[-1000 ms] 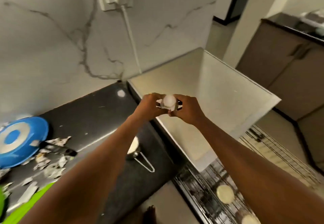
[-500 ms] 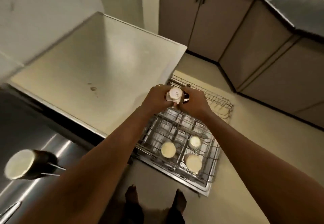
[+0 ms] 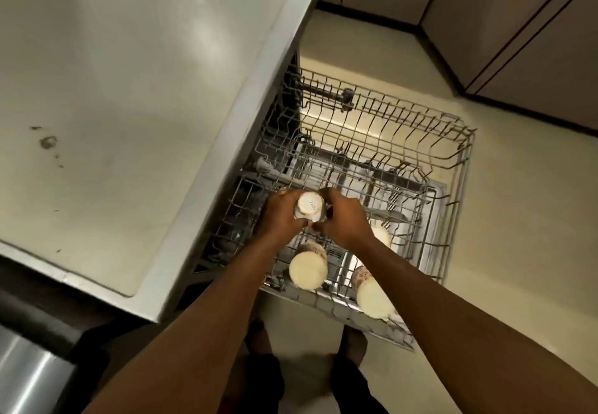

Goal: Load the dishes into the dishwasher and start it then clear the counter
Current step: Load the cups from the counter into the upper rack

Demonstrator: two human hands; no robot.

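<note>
Two hands on one piece: my left hand [image 3: 281,216] and my right hand [image 3: 343,219] are both curled round a small pale cup [image 3: 309,208], fingers clamped on its sides. It is turned base up, so the printed mark on its foot faces me. I hold it over the left part of the pulled-out wire rack [image 3: 453,161] of the dishwasher [image 3: 129,90]. My hands hide its rim, so I cannot tell whether it already touches the wires.

Three more pieces sit base up in the rack on my side of it. The nearest cup [image 3: 307,269] stands just below my hands, the corner cup [image 3: 372,297] leans at the front right, and the third cup [image 3: 383,235] is mostly hidden behind my right wrist.

I judge this to be the loading step, well short of the end, since the rack is out and the machine cannot yet be started.

The next move calls for lowering the pale cup straight down, mouth first, into a gap between the tines just beyond the nearest cup. It must not knock that neighbour. Then I loosen both hands once it sits steady
</note>
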